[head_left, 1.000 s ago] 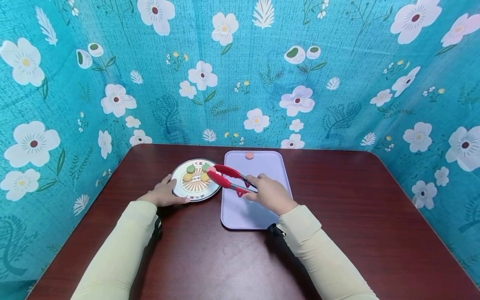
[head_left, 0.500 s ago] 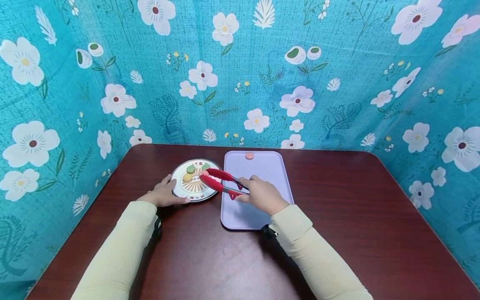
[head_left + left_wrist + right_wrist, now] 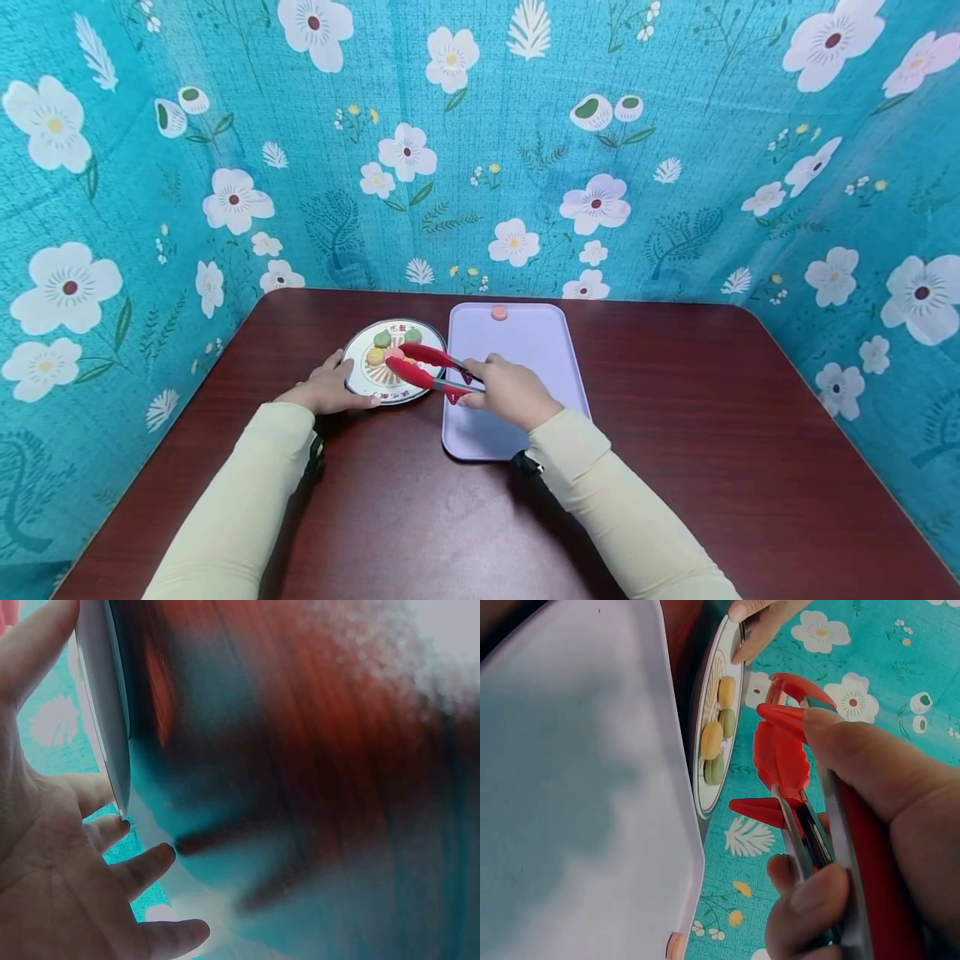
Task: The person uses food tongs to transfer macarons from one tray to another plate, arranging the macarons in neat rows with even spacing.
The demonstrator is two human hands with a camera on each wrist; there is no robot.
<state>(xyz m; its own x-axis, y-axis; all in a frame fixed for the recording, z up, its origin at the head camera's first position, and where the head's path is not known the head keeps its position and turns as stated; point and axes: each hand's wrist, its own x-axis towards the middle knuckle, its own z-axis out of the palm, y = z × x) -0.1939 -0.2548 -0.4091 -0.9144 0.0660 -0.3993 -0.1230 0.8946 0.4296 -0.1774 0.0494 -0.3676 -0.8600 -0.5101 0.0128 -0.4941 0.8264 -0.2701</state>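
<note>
My left hand (image 3: 327, 390) grips the left rim of a round white patterned plate (image 3: 362, 382), thumb along its front edge; in the left wrist view the fingers are spread at the rim. My right hand (image 3: 517, 393) grips red-tipped metal tongs (image 3: 408, 372), which reach left over the plate. A pink macaron (image 3: 393, 354) sits at the tongs' tips, above the plate's middle. Two green macarons (image 3: 382, 339) lie toward the back of the plate. A yellow macaron (image 3: 375, 357) is on the left; another yellow macaron (image 3: 727, 691) is mostly behind the tongs in the head view.
A lilac rectangular tray (image 3: 517, 333) lies right of the plate, beneath my right hand. Another pink macaron (image 3: 499, 312) rests at its back edge. The dark wood table (image 3: 675, 417) extends to both sides, with a blue floral curtain (image 3: 480, 167) behind.
My right hand has moved the tongs and pink macaron left, from the plate's right edge to over its middle. The left hand and plate have stayed put.
</note>
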